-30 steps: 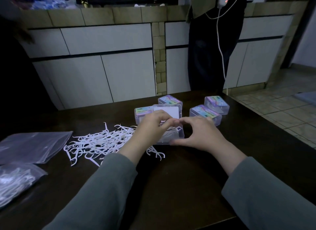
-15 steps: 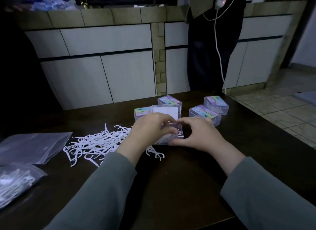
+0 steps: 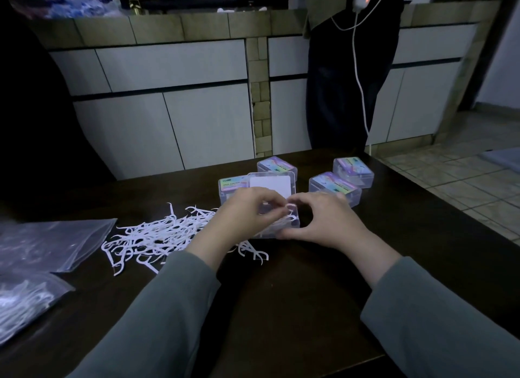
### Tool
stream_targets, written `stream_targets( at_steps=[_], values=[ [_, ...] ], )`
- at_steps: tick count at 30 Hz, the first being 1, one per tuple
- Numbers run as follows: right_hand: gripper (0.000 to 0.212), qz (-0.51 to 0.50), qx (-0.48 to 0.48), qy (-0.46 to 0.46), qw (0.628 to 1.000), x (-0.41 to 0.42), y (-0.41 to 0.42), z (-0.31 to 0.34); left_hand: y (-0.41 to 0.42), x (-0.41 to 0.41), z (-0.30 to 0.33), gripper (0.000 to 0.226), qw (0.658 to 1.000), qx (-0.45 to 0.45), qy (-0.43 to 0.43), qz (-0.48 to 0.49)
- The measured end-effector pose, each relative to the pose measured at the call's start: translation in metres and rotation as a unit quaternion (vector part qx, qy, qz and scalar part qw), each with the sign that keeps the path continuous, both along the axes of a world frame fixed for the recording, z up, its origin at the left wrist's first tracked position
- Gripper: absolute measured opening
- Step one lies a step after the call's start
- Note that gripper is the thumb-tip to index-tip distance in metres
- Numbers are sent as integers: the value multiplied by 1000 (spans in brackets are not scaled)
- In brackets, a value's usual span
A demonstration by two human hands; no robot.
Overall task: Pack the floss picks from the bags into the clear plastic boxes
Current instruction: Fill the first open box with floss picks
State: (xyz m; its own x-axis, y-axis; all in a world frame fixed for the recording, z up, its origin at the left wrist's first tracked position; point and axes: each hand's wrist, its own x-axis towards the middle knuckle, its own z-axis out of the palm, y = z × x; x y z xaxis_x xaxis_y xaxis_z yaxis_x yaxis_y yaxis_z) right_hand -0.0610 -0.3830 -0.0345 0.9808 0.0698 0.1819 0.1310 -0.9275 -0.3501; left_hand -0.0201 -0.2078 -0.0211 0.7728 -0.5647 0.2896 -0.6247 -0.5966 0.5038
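Four closed clear plastic boxes with colourful labels (image 3: 334,187) appear packed. A fifth, open clear box (image 3: 277,206) is steadied by the right hand (image 3: 320,221) while white floss picks are pinched into it by the left hand (image 3: 242,217). A loose pile of white floss picks (image 3: 157,237) and a part-full clear bag (image 3: 25,301) remain on the dark table (image 3: 281,307).

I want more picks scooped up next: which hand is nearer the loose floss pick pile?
Left. The left hand sits at the floss pick pile's edge; the right hand is beyond the open box.
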Motion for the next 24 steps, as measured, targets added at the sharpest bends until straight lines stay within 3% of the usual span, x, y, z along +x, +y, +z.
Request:
stream_targets(
  at_steps=[4,8,12,15,18,24],
  values=[
    [80,-3,-8,6,1000,0,0,1,9,-2,4,9,996,-75,51,22],
    [82,-7,-7,9,1000,-1,1,0,18,2,8,24,993,71,81,42],
    [83,-13,-9,12,1000,0,2,0,22,3,14,33,995,29,54,75],
    [81,-12,-6,10,1000,0,2,0,17,3,15,14,993,89,11,81],
    [82,-17,-4,13,1000,-1,0,1,10,8,13,19,984,156,38,72],
    [83,-29,-2,13,999,-2,-5,1,2,17,11,18,979,192,55,38]
  ],
)
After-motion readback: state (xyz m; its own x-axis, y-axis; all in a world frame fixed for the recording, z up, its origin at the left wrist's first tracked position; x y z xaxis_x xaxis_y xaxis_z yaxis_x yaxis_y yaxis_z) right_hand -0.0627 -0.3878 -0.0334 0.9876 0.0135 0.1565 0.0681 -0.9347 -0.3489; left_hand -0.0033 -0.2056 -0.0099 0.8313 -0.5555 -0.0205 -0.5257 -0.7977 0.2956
